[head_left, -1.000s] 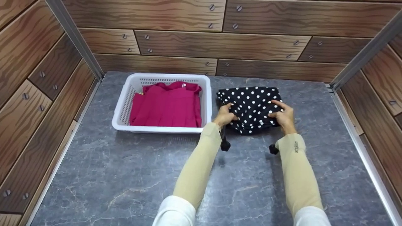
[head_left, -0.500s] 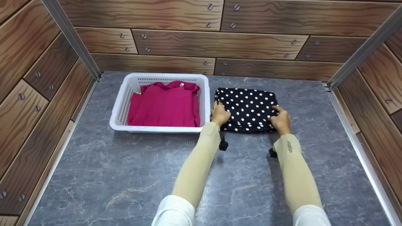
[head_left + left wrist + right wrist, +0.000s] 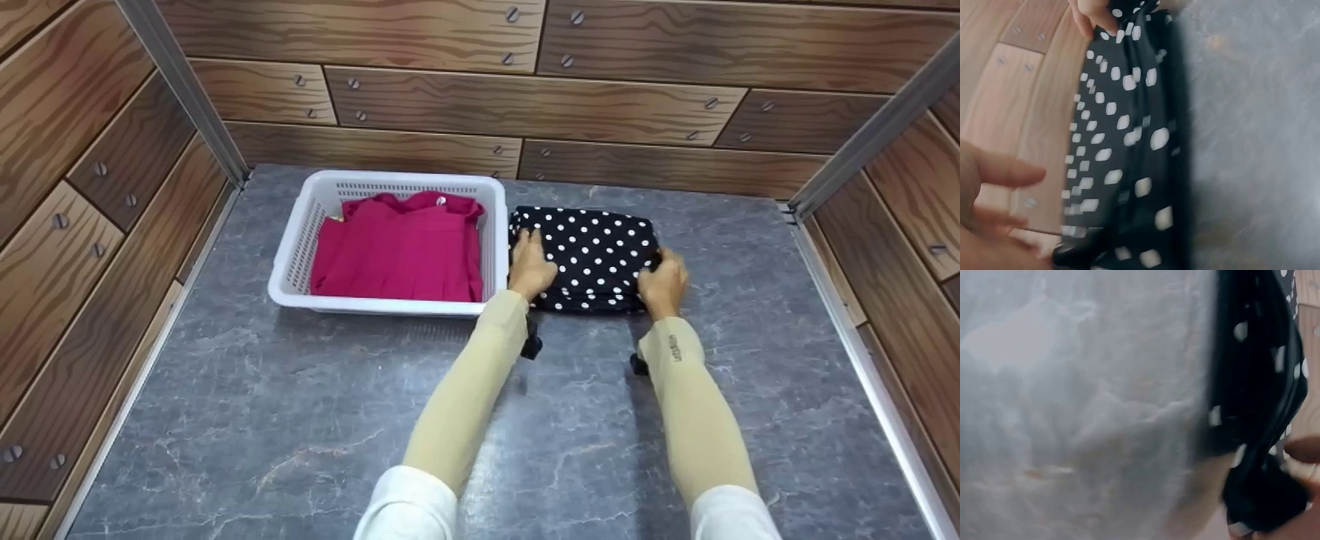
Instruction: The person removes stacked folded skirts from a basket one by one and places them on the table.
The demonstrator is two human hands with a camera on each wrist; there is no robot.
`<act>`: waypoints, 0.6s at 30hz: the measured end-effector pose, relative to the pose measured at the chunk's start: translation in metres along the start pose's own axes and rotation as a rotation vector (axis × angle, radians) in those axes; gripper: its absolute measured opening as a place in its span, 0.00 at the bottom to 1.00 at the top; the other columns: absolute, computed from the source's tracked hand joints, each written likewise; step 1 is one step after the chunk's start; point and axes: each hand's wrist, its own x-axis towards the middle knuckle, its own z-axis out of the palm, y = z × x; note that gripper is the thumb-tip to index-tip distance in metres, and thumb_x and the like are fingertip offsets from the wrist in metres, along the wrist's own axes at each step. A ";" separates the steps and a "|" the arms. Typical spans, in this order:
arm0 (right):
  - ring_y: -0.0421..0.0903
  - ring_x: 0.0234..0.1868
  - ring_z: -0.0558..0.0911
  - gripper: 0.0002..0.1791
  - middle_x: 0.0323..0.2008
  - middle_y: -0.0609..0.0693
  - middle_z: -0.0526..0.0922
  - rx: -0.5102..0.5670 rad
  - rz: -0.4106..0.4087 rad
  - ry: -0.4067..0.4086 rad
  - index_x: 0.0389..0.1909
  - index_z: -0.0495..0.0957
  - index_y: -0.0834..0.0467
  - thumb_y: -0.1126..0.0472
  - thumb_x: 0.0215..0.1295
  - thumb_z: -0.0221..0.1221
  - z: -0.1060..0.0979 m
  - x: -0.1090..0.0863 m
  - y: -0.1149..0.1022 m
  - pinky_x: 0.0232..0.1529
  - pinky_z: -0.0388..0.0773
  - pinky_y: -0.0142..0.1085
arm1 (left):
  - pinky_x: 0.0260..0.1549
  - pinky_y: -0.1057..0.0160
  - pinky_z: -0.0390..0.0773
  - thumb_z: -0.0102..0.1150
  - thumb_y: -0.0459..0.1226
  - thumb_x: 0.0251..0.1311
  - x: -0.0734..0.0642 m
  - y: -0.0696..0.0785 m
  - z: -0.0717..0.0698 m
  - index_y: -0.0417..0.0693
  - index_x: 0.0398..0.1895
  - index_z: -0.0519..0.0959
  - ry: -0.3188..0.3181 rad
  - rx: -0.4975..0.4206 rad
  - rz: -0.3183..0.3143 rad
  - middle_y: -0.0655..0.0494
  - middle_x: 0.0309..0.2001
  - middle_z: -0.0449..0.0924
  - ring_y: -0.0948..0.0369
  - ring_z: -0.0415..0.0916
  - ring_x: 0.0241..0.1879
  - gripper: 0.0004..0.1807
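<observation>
A folded black cloth with white polka dots (image 3: 596, 251) lies on the grey table, just right of the white basket. At the cloth's left end is my left hand (image 3: 531, 266), its fingers extended over the edge; in the left wrist view these fingers (image 3: 1010, 170) look straight and spread. My right hand (image 3: 664, 283) grips the right end, fingers curled round the edge. The right wrist view shows the dark fabric (image 3: 1264, 495) bunched against that hand, most of which is out of frame.
The white perforated basket (image 3: 390, 305) stands close to my left hand and holds a folded magenta garment (image 3: 397, 251). Wood-patterned walls (image 3: 450, 105) enclose the back and sides. Grey marbled tabletop (image 3: 300, 420) stretches in front of the basket.
The cloth has gone from rumpled to a flatter, neater rectangle. My right hand has moved slightly left and curled round its right end; the left hand has shifted to the left end.
</observation>
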 end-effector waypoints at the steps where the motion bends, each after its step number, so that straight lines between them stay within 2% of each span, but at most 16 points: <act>1: 0.66 0.69 0.63 0.29 0.69 0.67 0.67 -0.016 -0.008 0.033 0.68 0.69 0.68 0.69 0.65 0.54 -0.002 0.000 -0.004 0.72 0.58 0.53 | 0.75 0.58 0.45 0.53 0.23 0.61 -0.003 0.006 -0.006 0.36 0.78 0.57 -0.035 0.040 0.018 0.40 0.80 0.47 0.48 0.45 0.78 0.39; 3: 0.65 0.69 0.64 0.26 0.68 0.66 0.67 -0.043 -0.026 0.081 0.66 0.71 0.68 0.67 0.67 0.57 -0.004 -0.001 -0.013 0.71 0.58 0.54 | 0.75 0.57 0.48 0.53 0.24 0.64 -0.008 0.011 -0.015 0.38 0.77 0.60 -0.057 0.059 0.098 0.41 0.78 0.52 0.48 0.50 0.77 0.36; 5: 0.64 0.68 0.64 0.26 0.68 0.65 0.67 -0.034 -0.052 0.093 0.66 0.72 0.67 0.66 0.67 0.58 -0.007 -0.002 -0.024 0.71 0.58 0.54 | 0.74 0.58 0.50 0.53 0.25 0.66 -0.011 0.014 -0.024 0.38 0.76 0.63 -0.060 0.065 0.187 0.41 0.77 0.56 0.48 0.53 0.76 0.33; 10: 0.63 0.68 0.68 0.24 0.64 0.67 0.73 0.076 -0.106 0.032 0.63 0.75 0.68 0.66 0.67 0.60 -0.007 -0.004 -0.055 0.71 0.60 0.49 | 0.73 0.61 0.54 0.55 0.29 0.69 -0.013 0.015 -0.050 0.39 0.74 0.65 -0.077 0.056 0.319 0.44 0.74 0.64 0.51 0.59 0.73 0.30; 12: 0.62 0.67 0.71 0.24 0.63 0.67 0.75 0.112 -0.120 -0.009 0.62 0.76 0.68 0.65 0.67 0.61 -0.005 -0.007 -0.068 0.70 0.62 0.49 | 0.72 0.60 0.56 0.55 0.31 0.70 -0.012 0.011 -0.063 0.39 0.74 0.65 -0.060 0.058 0.322 0.45 0.73 0.66 0.51 0.60 0.73 0.29; 18: 0.61 0.61 0.79 0.27 0.64 0.64 0.77 0.231 -0.137 -0.118 0.64 0.75 0.67 0.64 0.66 0.64 0.006 -0.019 -0.107 0.63 0.73 0.45 | 0.71 0.54 0.60 0.58 0.37 0.70 -0.008 -0.006 -0.101 0.40 0.73 0.67 0.013 0.012 0.220 0.44 0.71 0.69 0.48 0.63 0.71 0.30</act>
